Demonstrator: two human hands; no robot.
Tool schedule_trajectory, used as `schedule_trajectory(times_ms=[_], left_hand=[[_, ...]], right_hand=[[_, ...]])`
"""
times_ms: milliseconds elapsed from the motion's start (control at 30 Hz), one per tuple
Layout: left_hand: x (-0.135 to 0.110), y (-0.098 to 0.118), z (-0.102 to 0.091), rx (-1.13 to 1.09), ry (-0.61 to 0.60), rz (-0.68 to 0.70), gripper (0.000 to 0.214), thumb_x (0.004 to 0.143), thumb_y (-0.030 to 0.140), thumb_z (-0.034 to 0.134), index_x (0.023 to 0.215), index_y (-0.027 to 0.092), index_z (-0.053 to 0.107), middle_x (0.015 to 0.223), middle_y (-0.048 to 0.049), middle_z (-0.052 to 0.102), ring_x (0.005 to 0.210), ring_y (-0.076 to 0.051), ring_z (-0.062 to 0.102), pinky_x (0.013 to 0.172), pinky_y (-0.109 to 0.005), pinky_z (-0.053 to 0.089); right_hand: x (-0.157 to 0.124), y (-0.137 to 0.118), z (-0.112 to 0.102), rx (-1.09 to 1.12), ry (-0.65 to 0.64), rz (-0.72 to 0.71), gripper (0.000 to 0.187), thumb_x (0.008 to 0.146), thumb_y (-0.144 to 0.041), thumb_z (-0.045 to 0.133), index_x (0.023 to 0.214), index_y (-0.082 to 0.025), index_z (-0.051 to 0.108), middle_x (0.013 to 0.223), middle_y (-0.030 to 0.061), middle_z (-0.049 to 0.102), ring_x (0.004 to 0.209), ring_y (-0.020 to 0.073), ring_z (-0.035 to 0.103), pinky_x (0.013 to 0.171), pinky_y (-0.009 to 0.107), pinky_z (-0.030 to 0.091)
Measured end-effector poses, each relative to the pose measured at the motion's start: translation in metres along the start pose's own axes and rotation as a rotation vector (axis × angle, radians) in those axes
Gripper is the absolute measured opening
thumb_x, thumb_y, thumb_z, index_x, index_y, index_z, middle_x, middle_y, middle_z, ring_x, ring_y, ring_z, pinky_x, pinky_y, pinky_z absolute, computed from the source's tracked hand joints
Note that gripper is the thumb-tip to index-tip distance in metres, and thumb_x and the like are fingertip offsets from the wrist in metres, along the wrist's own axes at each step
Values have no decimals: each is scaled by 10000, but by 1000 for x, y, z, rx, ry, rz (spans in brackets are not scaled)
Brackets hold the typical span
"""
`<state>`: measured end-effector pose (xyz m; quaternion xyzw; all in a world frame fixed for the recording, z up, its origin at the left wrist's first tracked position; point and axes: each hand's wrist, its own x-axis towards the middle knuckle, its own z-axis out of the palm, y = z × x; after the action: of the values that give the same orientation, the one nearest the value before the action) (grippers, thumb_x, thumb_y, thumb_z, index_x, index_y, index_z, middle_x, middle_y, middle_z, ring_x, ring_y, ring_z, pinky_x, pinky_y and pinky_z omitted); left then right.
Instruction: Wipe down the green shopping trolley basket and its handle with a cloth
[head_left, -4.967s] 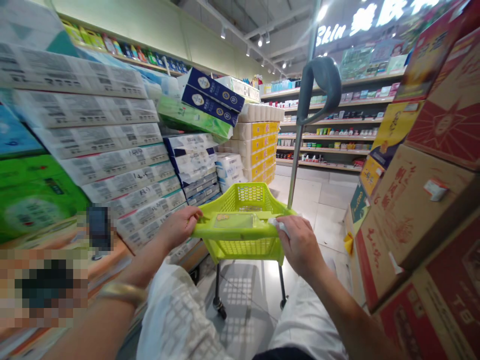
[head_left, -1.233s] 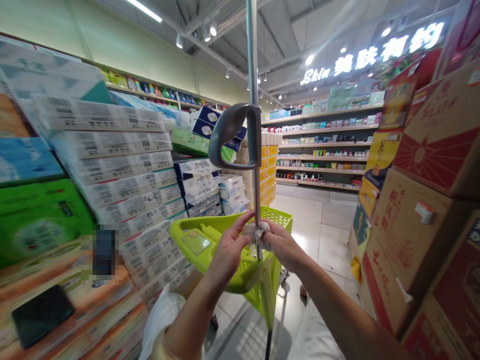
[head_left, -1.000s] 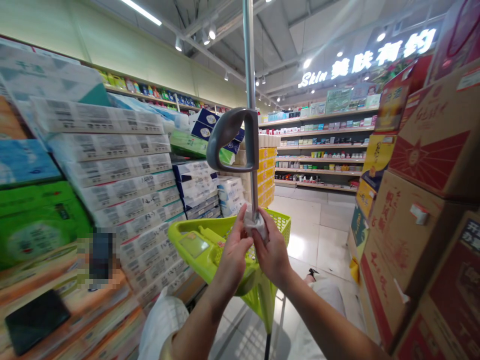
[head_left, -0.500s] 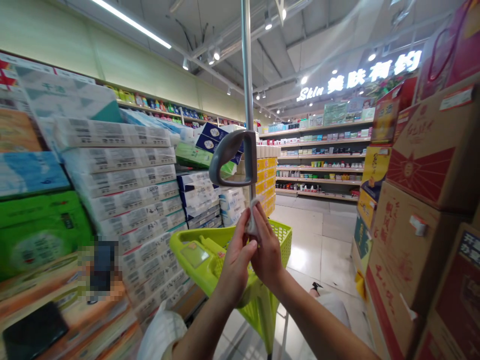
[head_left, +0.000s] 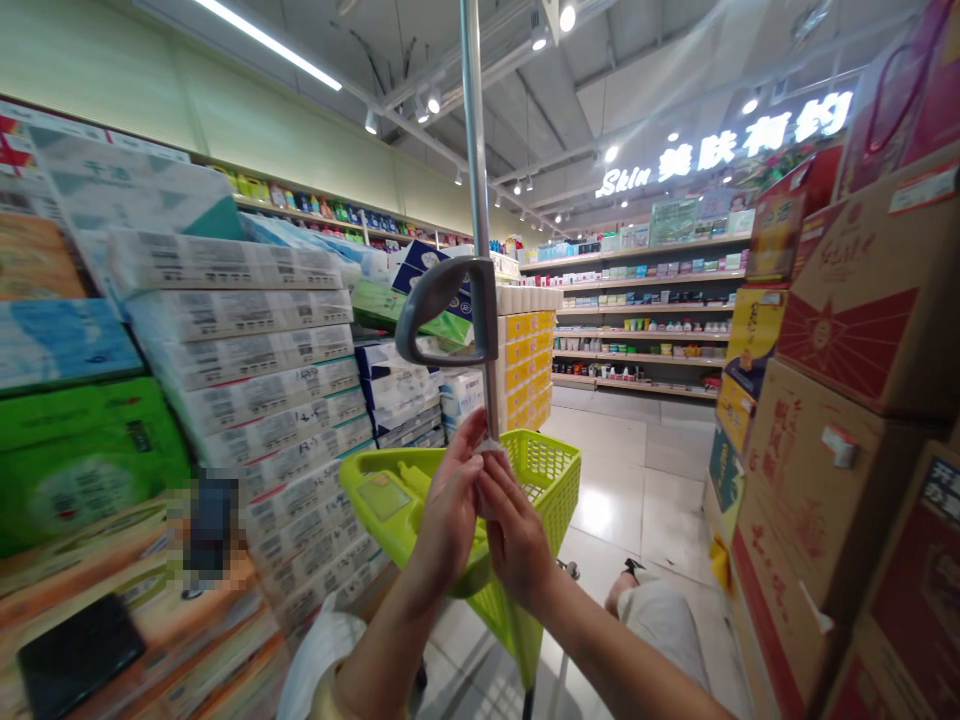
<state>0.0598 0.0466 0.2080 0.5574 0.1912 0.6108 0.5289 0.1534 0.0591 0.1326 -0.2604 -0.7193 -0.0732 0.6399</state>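
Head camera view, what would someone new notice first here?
At centre, the left hand and right hand press a white wipe around the metal pole of a lime-green basket trolley, below its grey handle. Stacked tissue packs fill the left, cardboard boxes the right.

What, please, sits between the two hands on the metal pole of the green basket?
In the head view, a small white cloth is pinched around the pole between the left hand and right hand.
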Motion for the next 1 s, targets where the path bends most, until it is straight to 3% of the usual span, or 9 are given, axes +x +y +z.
schedule_trajectory(times_ms=[100, 267, 367, 467, 567, 633, 700, 867, 1000], left_hand=[[0, -4, -6, -24, 15, -19, 572, 792, 328, 522, 1346, 202, 460, 1418, -73, 491, 1334, -236, 414, 1118, -370, 338], [-6, -20, -12, -24, 74, -144, 625, 808, 316, 512, 1409, 205, 382, 1395, -67, 518, 1325, -211, 429, 1144, -363, 290], [-9, -22, -15, 22, 76, -144, 596, 821, 310, 491, 1404, 231, 390, 1419, -51, 492, 1318, -214, 434, 1134, -371, 299], [-8, -18, -18, 17, 70, -149, 577, 821, 312, 484, 1388, 237, 406, 1412, -55, 498, 1304, -228, 450, 1104, -390, 339], [-8, -18, -22, 1, 69, -140, 573, 809, 311, 511, 1371, 237, 430, 1391, -58, 520, 1295, -233, 461, 1088, -384, 355], [-8, -20, -24, 7, 66, -125, 567, 804, 322, 531, 1359, 234, 452, 1380, -62, 531, 1297, -242, 460, 1094, -391, 348], [-6, -21, -24, 44, 70, -82, 556, 796, 324, 555, 1339, 227, 481, 1392, -60, 520, 1329, -247, 422, 1126, -399, 304], [13, 13, -12, 117, 84, 181, 630, 739, 261, 611, 1347, 290, 448, 1462, -30, 435, 1381, -232, 346, 1146, -395, 273], [30, 59, 3, 34, 75, 371, 548, 704, 200, 594, 1238, 278, 495, 1376, -31, 505, 1330, -213, 411, 1127, -385, 298]], right_hand=[[-15, 4, 0, 39, -33, 2, 545, 929, -104, 380, 1442, -285, 363, 1439, 55, 460, 1369, 212, 374, 1107, 445, 403], [-1, 10, -2, 68, -60, -19, 543, 928, -92, 384, 1434, -289, 377, 1437, 57, 465, 1376, 204, 363, 1116, 453, 388], [-26, 12, 3, 85, -104, 4, 541, 919, -95, 405, 1430, -273, 390, 1420, 73, 484, 1373, 215, 370, 1118, 457, 380], [-61, 11, 8, 159, -112, 91, 496, 906, -115, 436, 1373, -279, 479, 1373, 69, 536, 1331, 219, 436, 1093, 432, 413], [-63, 5, 11, 322, 17, 357, 374, 901, -201, 500, 1258, -265, 589, 1300, 68, 598, 1232, 224, 546, 1043, 398, 458], [-36, -4, 10, 474, 172, 607, 332, 888, -280, 550, 1209, -236, 620, 1243, 72, 637, 1158, 227, 598, 994, 374, 488], [5, -14, 6, 652, 250, 733, 354, 847, -324, 606, 1184, -215, 628, 1203, 66, 658, 1088, 224, 628, 940, 348, 511], [112, -24, -5, 824, 296, 575, 363, 809, -281, 616, 1168, -228, 608, 1123, 26, 665, 1008, 156, 618, 920, 295, 489], [166, -15, -9, 853, 310, 455, 348, 826, -287, 557, 1173, -254, 568, 1099, 11, 647, 990, 131, 603, 886, 282, 497]])
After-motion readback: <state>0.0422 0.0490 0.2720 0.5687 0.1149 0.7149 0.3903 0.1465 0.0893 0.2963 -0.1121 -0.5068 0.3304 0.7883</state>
